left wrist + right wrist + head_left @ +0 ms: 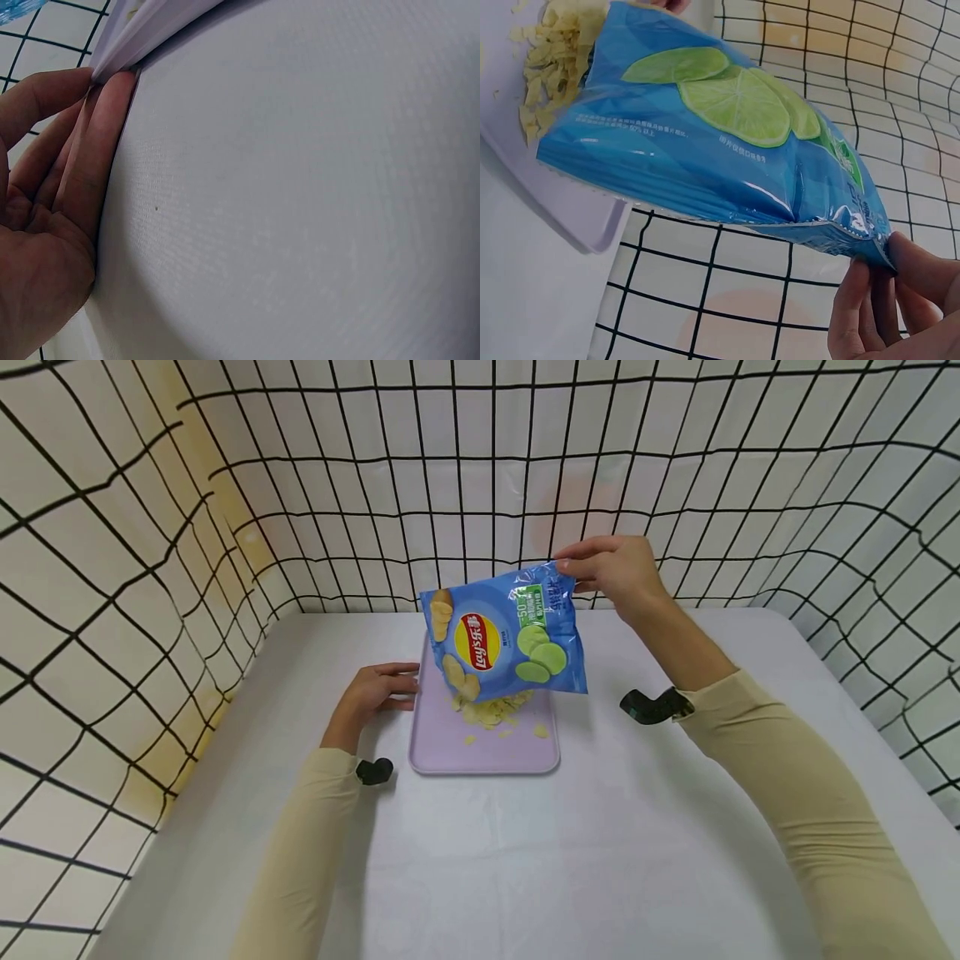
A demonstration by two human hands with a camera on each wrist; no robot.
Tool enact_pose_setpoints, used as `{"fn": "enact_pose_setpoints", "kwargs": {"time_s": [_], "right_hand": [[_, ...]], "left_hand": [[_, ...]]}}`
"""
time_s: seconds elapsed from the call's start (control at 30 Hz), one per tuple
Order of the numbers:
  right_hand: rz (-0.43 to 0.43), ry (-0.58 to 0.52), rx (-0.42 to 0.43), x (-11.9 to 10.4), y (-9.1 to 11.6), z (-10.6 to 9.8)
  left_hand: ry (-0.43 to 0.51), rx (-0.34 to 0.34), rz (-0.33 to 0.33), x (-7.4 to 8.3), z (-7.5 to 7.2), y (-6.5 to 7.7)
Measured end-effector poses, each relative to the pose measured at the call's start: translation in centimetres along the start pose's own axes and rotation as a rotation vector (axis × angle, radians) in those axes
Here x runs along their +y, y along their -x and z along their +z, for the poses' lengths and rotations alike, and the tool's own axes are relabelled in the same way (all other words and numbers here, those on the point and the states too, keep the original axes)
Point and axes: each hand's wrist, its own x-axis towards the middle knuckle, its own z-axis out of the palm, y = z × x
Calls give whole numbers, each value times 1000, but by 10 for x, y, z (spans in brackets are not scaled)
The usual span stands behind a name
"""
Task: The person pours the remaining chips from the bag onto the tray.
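Note:
A blue Lay's potato chip bag [504, 635], printed with lime slices, hangs tilted above a pale purple tray [480, 762]. My right hand [618, 572] pinches its upper right corner between thumb and fingers, also seen up close in the right wrist view. Beneath the bag, a heap of yellow potato chips [491, 710] lies on the tray, partly hidden by it. My left hand [372, 691] is at the tray's left edge; in the left wrist view, its thumb and fingers [112, 112] hold the rim. The bag's mouth is not clearly visible.
A white-covered table [600, 852] lies under the tray. Black wire grid panels [495, 485] stand along the back and both sides. Small black devices, one at the left cuff [375, 771] and one at the right cuff [652, 706], stick out from the sleeves.

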Motion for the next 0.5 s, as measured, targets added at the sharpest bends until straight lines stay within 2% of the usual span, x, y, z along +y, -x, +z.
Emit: {"fn": "enact_pose_setpoints", "kwargs": {"time_s": [0.4, 0.5], "right_hand": [[-55, -30, 51, -2, 1, -3], [-95, 26, 77, -3, 2, -1]], "left_hand": [[19, -16, 16, 0, 2, 0], [15, -15, 14, 0, 2, 0]]}}
